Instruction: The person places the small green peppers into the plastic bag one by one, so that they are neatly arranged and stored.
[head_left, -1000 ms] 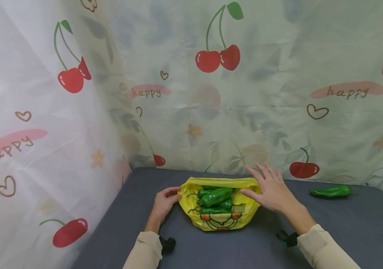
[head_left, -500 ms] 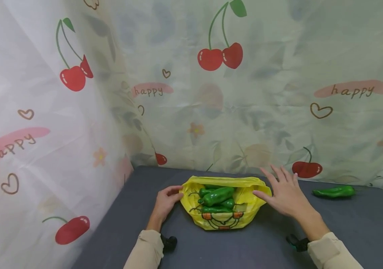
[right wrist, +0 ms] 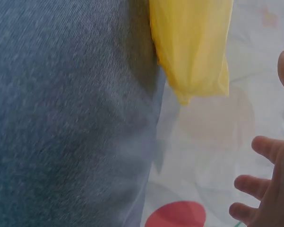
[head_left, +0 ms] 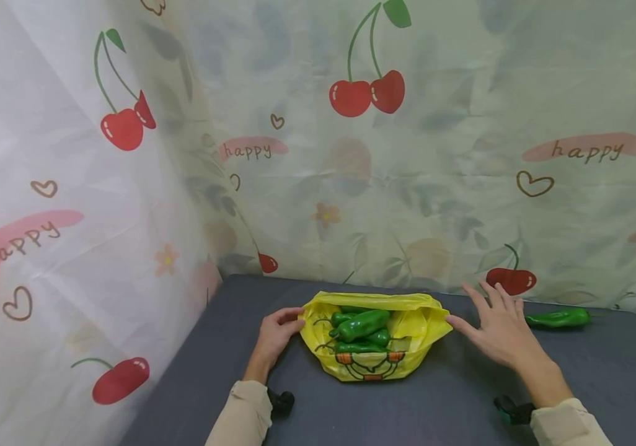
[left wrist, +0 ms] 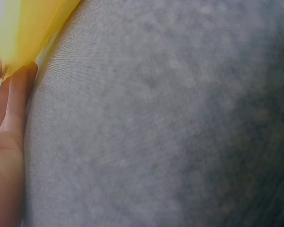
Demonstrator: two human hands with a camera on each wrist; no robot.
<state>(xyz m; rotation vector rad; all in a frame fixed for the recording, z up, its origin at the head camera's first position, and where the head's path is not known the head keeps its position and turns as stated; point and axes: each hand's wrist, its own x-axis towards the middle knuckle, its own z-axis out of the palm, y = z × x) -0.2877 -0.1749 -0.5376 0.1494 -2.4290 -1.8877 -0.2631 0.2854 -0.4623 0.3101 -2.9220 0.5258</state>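
A yellow plastic bag [head_left: 351, 370] with a cartoon print lies on the dark table, its mouth spread wide. Several green peppers [head_left: 364, 326] are piled inside it. My left hand [head_left: 274, 337] pinches the bag's left edge between thumb and fingers; the left wrist view shows the yellow film [left wrist: 26, 33] caught at the fingertips. My right hand [head_left: 499, 328] is just right of the bag, fingers spread and holding nothing. In the right wrist view its fingers [right wrist: 262, 147] stand apart from the bag's corner. One more green pepper [head_left: 560, 318] lies beyond the right hand, partly hidden by it.
The dark grey table [head_left: 407, 412] runs back to a printed cloth curtain [head_left: 435, 186] with cherries and hearts. Another curtain wall [head_left: 72, 260] borders the left side. Black straps with small devices [head_left: 281, 404] sit at both wrists.
My right hand has drawn away to the right, from over the bag's right edge to beside it. The bag's right side has spread outward. My left hand keeps its hold.
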